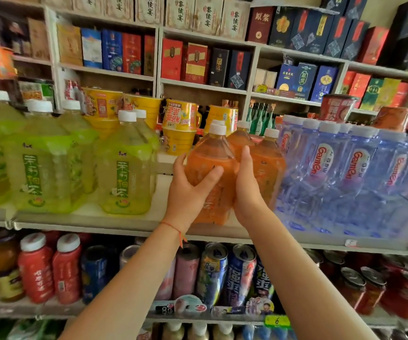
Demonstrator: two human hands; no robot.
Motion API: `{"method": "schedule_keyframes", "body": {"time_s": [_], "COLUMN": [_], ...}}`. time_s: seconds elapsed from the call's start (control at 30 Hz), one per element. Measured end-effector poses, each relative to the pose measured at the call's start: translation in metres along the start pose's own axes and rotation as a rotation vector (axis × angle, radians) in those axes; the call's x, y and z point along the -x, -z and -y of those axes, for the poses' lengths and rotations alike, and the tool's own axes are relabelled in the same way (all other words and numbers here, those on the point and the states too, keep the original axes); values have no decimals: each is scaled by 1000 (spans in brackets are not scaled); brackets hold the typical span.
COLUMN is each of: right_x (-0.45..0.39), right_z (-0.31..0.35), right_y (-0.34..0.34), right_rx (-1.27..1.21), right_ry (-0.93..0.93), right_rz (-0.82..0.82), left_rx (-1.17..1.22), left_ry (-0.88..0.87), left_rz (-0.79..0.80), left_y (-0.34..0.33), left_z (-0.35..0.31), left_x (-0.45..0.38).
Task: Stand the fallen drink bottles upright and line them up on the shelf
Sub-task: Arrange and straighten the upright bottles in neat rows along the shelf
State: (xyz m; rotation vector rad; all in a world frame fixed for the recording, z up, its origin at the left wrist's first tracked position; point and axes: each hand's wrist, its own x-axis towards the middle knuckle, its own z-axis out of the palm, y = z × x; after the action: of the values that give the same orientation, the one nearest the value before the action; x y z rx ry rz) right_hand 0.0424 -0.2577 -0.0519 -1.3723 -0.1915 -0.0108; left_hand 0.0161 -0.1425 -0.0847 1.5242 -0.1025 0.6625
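An orange drink bottle (211,153) with a white cap stands upright at the front of the white shelf (124,223). My left hand (188,192) grips its left side, thumb across the front. My right hand (247,190) holds its right side, wedged between it and a second orange bottle (270,165) standing to the right. A third orange bottle (241,137) stands behind them. To the left, several upright yellow-green tea bottles (124,168) fill the shelf, with a bare gap between them and the orange bottle.
A row of clear blue water bottles (345,173) crowds the shelf on the right. Yellow instant-noodle cups (179,123) stand behind. The lower shelf holds red bottles (36,266) and drink cans (212,273). Boxed goods (173,58) fill the upper shelves.
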Motion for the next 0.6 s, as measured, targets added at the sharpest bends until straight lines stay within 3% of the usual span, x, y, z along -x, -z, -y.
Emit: {"method": "schedule_keyframes", "body": {"time_s": [0.47, 0.6], "right_x": [-25, -19], "right_z": [-1, 4], "right_y": [6, -1], "right_rx": [-92, 2], "right_ry": [-170, -64], "right_rz": [113, 97], "left_rx": [-73, 10], "left_ry": [49, 98], "left_rz": [-11, -47], "left_y": [8, 8], "left_z": [-1, -10], "left_x": [-12, -30]}}
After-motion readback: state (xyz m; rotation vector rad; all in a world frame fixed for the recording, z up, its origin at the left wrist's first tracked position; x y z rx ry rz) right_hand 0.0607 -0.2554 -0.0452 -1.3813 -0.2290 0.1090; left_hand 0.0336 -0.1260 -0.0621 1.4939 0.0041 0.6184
